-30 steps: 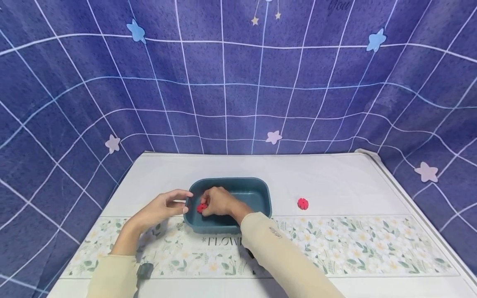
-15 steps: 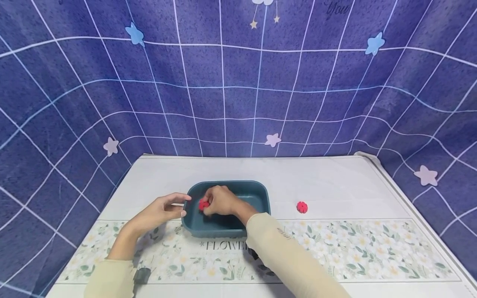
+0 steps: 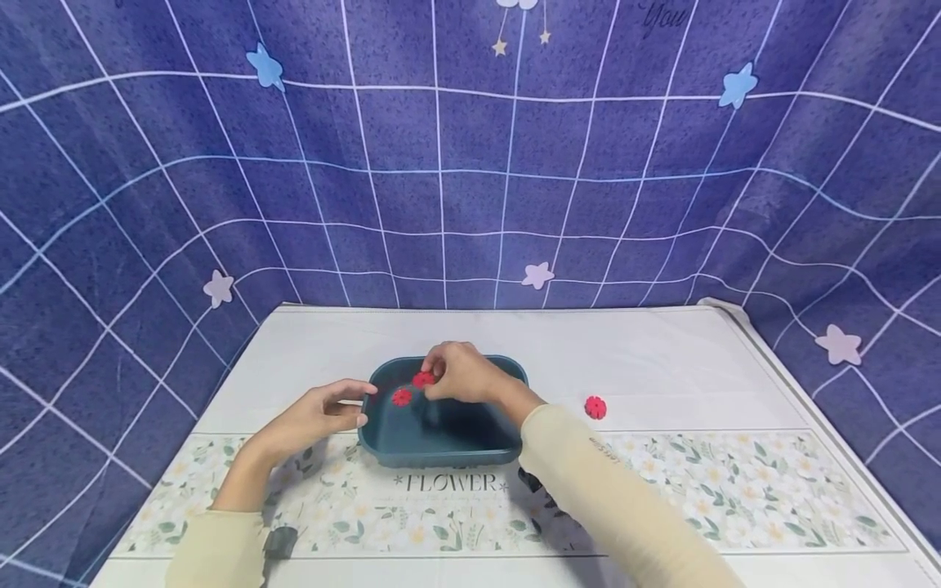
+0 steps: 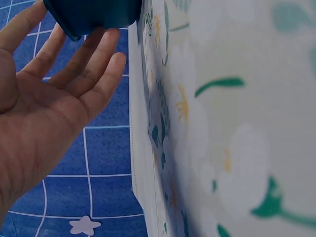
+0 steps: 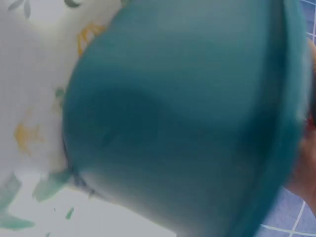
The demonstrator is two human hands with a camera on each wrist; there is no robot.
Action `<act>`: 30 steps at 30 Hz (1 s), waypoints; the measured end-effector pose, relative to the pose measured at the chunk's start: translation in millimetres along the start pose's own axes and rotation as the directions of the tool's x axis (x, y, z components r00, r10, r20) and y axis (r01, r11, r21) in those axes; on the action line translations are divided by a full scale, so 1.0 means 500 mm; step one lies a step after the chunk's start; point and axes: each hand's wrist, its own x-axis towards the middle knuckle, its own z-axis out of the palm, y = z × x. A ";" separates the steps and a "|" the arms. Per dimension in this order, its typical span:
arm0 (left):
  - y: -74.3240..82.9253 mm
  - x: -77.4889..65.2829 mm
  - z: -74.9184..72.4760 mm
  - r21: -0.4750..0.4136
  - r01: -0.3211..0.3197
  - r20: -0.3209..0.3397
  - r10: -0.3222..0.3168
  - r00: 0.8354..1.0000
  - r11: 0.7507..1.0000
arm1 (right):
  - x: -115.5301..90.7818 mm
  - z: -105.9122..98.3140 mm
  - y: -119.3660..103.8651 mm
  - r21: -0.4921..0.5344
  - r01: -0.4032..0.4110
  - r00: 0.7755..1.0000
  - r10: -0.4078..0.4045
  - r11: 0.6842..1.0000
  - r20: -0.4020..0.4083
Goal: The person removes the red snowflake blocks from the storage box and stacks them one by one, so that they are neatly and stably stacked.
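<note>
A dark teal rectangular basin stands on the table. Over its inside, my right hand pinches a small red flower-shaped piece between thumb and fingers. Down in the basin's left part lies another red flower-shaped piece. My left hand is at the basin's left end with its fingertips right at the rim. The left wrist view shows that hand's fingers fairly straight against the basin's outer wall. In the right wrist view the basin's side hides most of the right hand.
A third red flower-shaped piece lies on the white table to the right of the basin. A floral printed strip crosses the table in front. A blue grid-patterned curtain hangs behind and at both sides.
My right hand has moved right and up from the basin's left part, carrying a red flower-shaped piece. Another such piece now shows where the hand was. My left hand has stayed at the rim.
</note>
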 end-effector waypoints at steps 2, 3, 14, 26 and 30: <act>-0.001 0.001 0.001 0.001 0.000 0.001 0.000 1.000 1.000 | -0.006 -0.012 0.001 -0.003 0.005 1.000 -0.005 1.000 -0.006; -0.002 0.001 0.002 0.002 0.000 0.001 0.000 1.000 1.000 | -0.009 -0.017 0.002 -0.002 0.006 1.000 -0.006 1.000 -0.008; -0.001 -0.002 0.000 0.001 -0.001 -0.003 0.001 1.000 1.000 | -0.039 -0.050 0.019 -0.011 -0.001 1.000 0.001 1.000 -0.027; -0.003 -0.001 0.000 0.001 0.002 -0.004 -0.002 1.000 1.000 | -0.086 -0.096 0.056 -0.004 -0.025 0.998 0.025 1.000 -0.061; -0.002 -0.001 -0.001 0.011 0.002 -0.011 -0.002 1.000 1.000 | -0.097 -0.111 0.072 -0.013 -0.039 0.997 0.038 0.999 -0.072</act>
